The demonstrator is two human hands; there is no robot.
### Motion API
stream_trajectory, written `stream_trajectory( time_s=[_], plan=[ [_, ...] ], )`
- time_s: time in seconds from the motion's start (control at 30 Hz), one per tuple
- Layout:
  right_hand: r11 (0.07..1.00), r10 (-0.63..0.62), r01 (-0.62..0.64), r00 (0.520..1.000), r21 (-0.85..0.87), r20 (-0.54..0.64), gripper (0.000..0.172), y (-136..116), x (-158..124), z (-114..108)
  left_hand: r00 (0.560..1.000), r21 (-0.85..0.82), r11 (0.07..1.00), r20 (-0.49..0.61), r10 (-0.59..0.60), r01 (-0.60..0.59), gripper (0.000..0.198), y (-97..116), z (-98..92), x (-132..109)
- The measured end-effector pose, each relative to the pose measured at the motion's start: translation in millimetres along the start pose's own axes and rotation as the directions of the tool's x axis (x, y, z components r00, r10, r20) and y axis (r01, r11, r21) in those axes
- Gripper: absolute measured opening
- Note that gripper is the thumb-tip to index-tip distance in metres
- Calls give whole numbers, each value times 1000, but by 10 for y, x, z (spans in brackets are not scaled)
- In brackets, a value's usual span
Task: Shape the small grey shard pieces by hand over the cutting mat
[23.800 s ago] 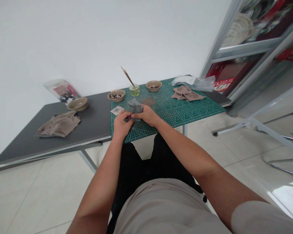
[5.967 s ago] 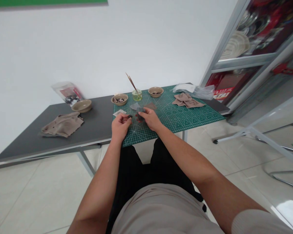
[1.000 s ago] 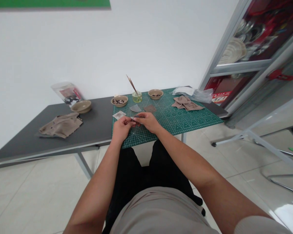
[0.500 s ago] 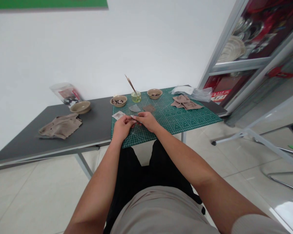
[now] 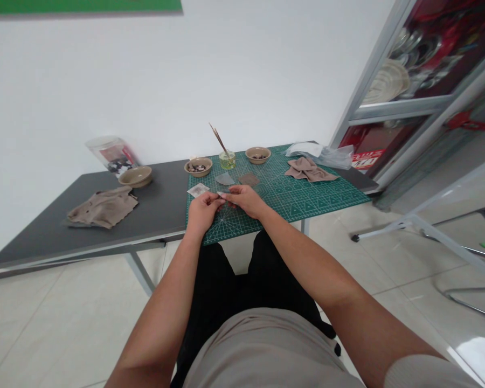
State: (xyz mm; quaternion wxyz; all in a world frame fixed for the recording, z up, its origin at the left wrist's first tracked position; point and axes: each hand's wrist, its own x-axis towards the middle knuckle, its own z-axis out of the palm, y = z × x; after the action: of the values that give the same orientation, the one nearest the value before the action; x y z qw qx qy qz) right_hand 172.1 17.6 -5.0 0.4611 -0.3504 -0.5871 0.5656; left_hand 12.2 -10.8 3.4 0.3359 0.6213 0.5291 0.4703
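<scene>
My left hand (image 5: 202, 211) and my right hand (image 5: 244, 198) meet over the near left part of the green cutting mat (image 5: 307, 196). Both are pinched together at the fingertips on a small dark item (image 5: 222, 195) that I cannot make out. Just beyond the hands lie a grey fabric piece (image 5: 225, 179), a brown fabric piece (image 5: 249, 179) and a small white packet (image 5: 198, 189).
A grey table (image 5: 105, 226) carries two bowls (image 5: 198, 166) (image 5: 257, 154), a glass jar with sticks (image 5: 227, 159), an empty bowl (image 5: 136, 175), a plastic canister (image 5: 110, 154), beige cloths (image 5: 102, 207) (image 5: 309, 169) and clear bags (image 5: 323, 152). A metal-framed cabinet (image 5: 408, 91) stands right.
Over the last second the hands have stayed pinched together at the same spot. Six seconds ago they were apart, the right one holding a grey fabric piece.
</scene>
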Motion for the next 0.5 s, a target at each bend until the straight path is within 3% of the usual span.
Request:
stream_trajectory(
  time_s=[0.2, 0.5],
  plan=[
    [999, -37, 37, 999, 13, 8, 38, -9, -1, -3, 999, 34, 999, -51, 4, -3, 16, 35, 13, -21],
    [997, -41, 39, 999, -67, -22, 36, 35, 20, -14, 998, 114, 992, 2, 62, -61, 19, -66, 21, -15]
  ],
)
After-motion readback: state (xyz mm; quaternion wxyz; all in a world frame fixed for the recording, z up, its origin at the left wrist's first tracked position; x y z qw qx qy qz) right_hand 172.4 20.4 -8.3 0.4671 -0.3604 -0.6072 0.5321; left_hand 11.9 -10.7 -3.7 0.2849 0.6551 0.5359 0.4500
